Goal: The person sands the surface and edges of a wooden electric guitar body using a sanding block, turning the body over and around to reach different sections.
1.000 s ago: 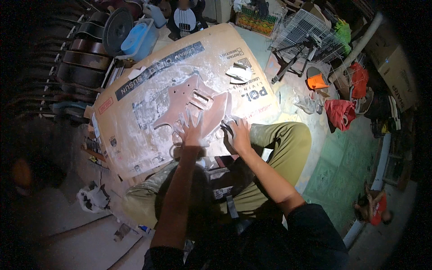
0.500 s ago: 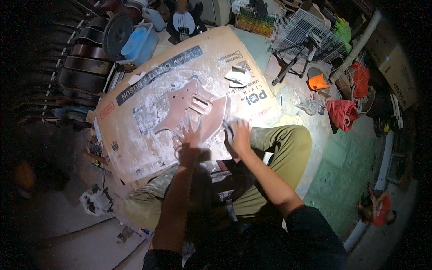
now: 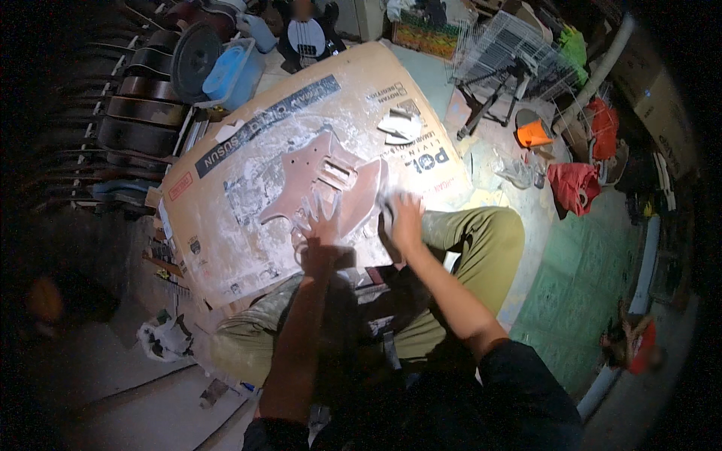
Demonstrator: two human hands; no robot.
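Reddish-brown wooden guitar body [image 3: 355, 194] lies on flat tan cardboard [image 3: 197, 225]: steady its near side under your wide-fingered left hand [image 3: 322, 228], guiding your right hand [image 3: 406, 218], its grip too blurred to tell, evenly along the right edge.

A green tiled floor [image 3: 560, 289] stretches at right, edged by a long pale strip [image 3: 644, 263]. Light pools centrally (the outer room is nearly black).

The right hand [image 3: 404, 220] is blurred, its grip unclear.
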